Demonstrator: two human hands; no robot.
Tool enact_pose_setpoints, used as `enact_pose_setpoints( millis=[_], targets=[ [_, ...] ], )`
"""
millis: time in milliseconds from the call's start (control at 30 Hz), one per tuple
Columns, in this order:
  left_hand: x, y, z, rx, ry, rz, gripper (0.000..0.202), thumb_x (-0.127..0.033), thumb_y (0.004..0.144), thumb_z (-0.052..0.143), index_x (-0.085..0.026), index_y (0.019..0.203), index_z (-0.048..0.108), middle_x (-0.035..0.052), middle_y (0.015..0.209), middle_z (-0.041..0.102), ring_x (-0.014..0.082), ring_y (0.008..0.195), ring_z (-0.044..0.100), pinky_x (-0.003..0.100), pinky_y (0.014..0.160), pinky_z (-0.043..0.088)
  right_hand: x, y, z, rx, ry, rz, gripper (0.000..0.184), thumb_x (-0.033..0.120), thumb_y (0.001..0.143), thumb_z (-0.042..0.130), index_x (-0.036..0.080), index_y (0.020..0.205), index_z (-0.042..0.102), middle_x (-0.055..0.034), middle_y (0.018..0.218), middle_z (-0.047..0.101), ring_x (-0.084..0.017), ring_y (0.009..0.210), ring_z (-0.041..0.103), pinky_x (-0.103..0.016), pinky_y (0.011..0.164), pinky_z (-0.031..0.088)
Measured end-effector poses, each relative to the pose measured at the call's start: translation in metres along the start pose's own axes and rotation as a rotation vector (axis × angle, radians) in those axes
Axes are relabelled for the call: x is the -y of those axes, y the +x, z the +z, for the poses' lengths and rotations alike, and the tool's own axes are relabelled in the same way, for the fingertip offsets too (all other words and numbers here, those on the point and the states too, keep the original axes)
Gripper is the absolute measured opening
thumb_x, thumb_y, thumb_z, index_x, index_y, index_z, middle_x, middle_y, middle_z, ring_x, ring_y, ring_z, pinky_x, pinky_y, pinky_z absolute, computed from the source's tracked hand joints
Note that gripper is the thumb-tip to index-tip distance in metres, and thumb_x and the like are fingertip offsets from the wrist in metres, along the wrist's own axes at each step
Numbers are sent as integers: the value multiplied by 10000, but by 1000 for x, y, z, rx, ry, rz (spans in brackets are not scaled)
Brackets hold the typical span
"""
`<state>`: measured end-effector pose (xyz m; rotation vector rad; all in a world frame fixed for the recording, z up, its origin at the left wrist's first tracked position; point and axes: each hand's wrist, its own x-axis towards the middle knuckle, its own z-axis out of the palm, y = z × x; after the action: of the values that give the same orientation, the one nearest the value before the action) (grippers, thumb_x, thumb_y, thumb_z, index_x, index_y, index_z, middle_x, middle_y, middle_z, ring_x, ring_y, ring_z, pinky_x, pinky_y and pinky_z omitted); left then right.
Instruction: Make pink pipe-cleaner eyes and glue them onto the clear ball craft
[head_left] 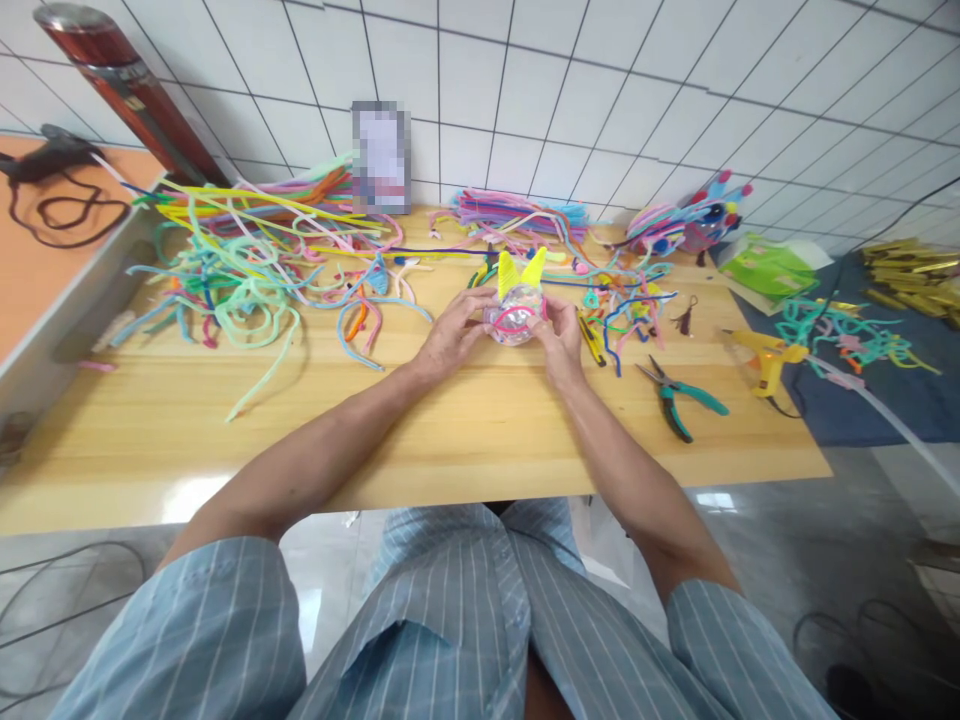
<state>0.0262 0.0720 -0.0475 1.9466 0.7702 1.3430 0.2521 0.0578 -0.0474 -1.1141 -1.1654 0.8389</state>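
Observation:
Between my two hands is a clear, round, shiny ornament [514, 322] with two yellow pointed ears [523, 270] on top and a bright pink pipe-cleaner loop on its front. My left hand [459, 330] grips its left side with bent fingers. On the right side, my right hand [561, 338] holds it too, with the thumb near the pink loop. What the ornament is made of, I cannot tell. Loose pipe cleaners and a yellow cutter [591, 338] lie just right of my right hand.
Tangled pipe cleaners [247, 285] cover the table's left side; a purple and pink bundle [517, 215] lies at the back. Teal-handled pliers [679, 395] and a yellow glue gun [771, 360] rest on the right. A blurred upright panel [381, 158] leans by the wall.

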Motion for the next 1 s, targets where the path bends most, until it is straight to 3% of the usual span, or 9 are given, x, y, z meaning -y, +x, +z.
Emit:
enact_pose_setpoints(
  millis=[100,167,233,300,433,567,833,1000],
  targets=[
    [-6,3,0,-86,-81,-90,547,-742,1040,671,-240,1237,764,155,1432,763,283,1360,724,413,1021,662,1,0,0,12,2,-3,686,673,736,924,272,1231,671,-104,1322,744,-334,1321,686,-584,1212,560],
    [-10,6,0,-168,-201,-259,549,-762,1023,659,-234,1127,769,114,1182,829,231,1048,786,363,877,657,1,1,-1,26,-5,-9,689,673,739,923,269,1236,668,-107,1322,745,-337,1331,684,-580,1212,561],
    [-13,10,-1,-191,-347,-457,535,-743,1012,646,-218,1007,750,73,915,807,177,721,709,310,662,582,1,1,-1,36,-12,-11,689,676,737,925,274,1234,669,-103,1320,750,-337,1338,683,-579,1209,567],
    [-16,15,-2,-161,-471,-597,497,-686,1000,646,-203,915,727,60,788,771,152,578,628,290,556,493,1,1,-2,38,-10,-10,691,679,730,931,279,1231,672,-101,1320,754,-338,1338,684,-583,1205,576],
    [-19,25,-6,-122,-586,-719,467,-598,1024,592,-187,850,731,76,770,790,154,537,628,298,530,455,1,1,-2,56,-14,-21,702,685,741,926,278,1252,666,-111,1348,749,-342,1349,686,-583,1207,577],
    [-21,31,-11,-75,-606,-773,558,-621,1067,508,-172,854,763,116,837,840,159,531,634,302,519,447,2,0,-2,80,-15,-26,704,680,749,928,282,1266,663,-116,1376,744,-343,1371,683,-566,1195,588],
    [-27,34,-21,-15,-622,-842,491,-555,1065,596,-150,891,812,138,915,887,171,571,692,300,538,498,4,-1,-3,86,-20,-22,726,681,751,935,278,1288,661,-126,1404,742,-353,1404,675,-581,1200,598],
    [-32,36,-19,-46,-639,-853,438,-505,1048,624,-139,887,804,146,940,891,161,568,682,291,533,497,3,0,-3,80,-30,-21,713,679,752,931,279,1280,665,-121,1387,739,-355,1384,674,-592,1208,589]
  ],
)
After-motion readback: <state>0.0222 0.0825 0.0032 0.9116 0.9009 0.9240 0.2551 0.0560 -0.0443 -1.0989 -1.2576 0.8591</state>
